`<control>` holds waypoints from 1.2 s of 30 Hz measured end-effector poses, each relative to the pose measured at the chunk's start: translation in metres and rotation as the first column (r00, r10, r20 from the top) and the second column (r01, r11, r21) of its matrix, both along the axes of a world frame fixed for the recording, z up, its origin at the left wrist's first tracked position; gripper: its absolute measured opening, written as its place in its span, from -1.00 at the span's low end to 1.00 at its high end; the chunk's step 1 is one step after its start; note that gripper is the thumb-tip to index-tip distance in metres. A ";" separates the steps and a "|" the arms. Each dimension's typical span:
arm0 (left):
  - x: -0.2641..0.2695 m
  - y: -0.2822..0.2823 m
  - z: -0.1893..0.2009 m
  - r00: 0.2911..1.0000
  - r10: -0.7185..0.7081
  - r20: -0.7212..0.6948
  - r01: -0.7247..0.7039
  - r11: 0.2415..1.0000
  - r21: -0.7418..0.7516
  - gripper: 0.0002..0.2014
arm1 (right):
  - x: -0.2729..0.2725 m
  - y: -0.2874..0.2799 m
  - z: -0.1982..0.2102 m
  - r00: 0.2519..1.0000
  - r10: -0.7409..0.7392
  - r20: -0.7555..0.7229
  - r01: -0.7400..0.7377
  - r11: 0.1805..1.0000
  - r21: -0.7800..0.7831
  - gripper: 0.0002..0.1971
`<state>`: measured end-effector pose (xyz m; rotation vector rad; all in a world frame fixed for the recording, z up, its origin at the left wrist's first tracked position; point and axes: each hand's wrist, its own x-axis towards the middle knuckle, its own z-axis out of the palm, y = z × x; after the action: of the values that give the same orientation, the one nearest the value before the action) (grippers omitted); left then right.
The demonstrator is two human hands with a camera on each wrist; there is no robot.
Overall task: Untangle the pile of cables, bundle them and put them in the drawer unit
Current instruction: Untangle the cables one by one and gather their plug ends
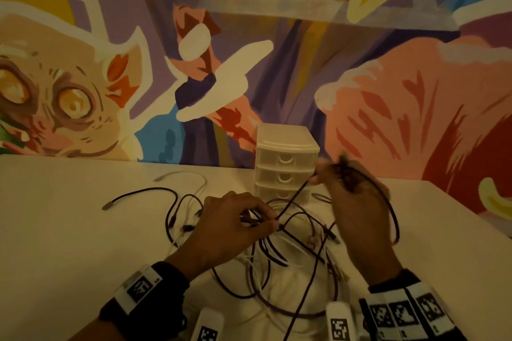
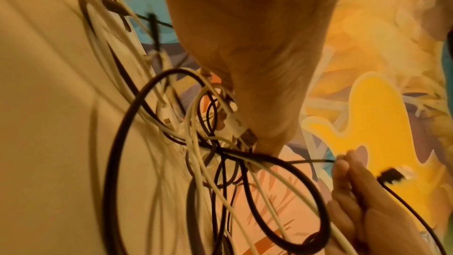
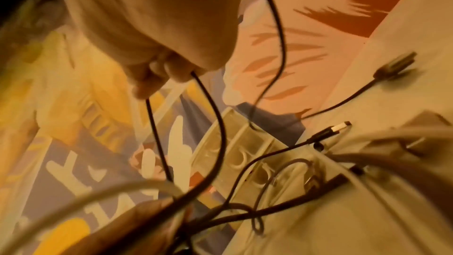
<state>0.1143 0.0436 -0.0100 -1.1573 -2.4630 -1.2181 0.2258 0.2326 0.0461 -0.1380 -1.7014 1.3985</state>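
A tangled pile of dark and white cables (image 1: 277, 266) lies on the white table (image 1: 69, 230) in front of a small translucent three-drawer unit (image 1: 285, 163). My left hand (image 1: 235, 227) pinches a knot of dark and white cables (image 2: 235, 154) above the pile. My right hand (image 1: 357, 196) is raised beside the drawer unit (image 3: 245, 154) and grips a dark cable (image 1: 293, 196) that runs taut down to the left hand. A loop of that dark cable (image 3: 277, 26) hangs over the right hand. All three drawers look closed.
One dark cable end (image 1: 108, 204) and a white cable (image 1: 180, 174) trail left over the table. A painted mural wall (image 1: 249, 50) stands right behind the drawer unit. The table's right edge (image 1: 471, 216) runs diagonally. A USB plug (image 3: 338, 127) lies near the unit.
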 end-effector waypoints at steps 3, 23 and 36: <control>-0.001 -0.001 -0.002 0.999 0.015 -0.028 -0.016 1.000 -0.020 -0.68 | -0.003 0.009 -0.004 0.999 -0.037 -0.004 0.036 0.985 -0.166 -0.60; 0.001 -0.002 -0.005 0.993 0.101 -0.064 -0.107 0.989 -0.101 -0.66 | -0.004 0.016 -0.004 0.999 0.014 -0.036 -0.020 0.985 -0.172 -0.66; 0.001 0.000 -0.002 0.990 0.127 -0.065 -0.133 0.987 -0.094 -0.64 | -0.017 0.001 -0.031 0.850 0.166 0.500 -0.324 0.913 0.248 -0.79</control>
<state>0.1153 0.0439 -0.0125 -1.0212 -2.5350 -1.0238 0.2092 0.2336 0.0155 -0.0748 -2.4108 1.3111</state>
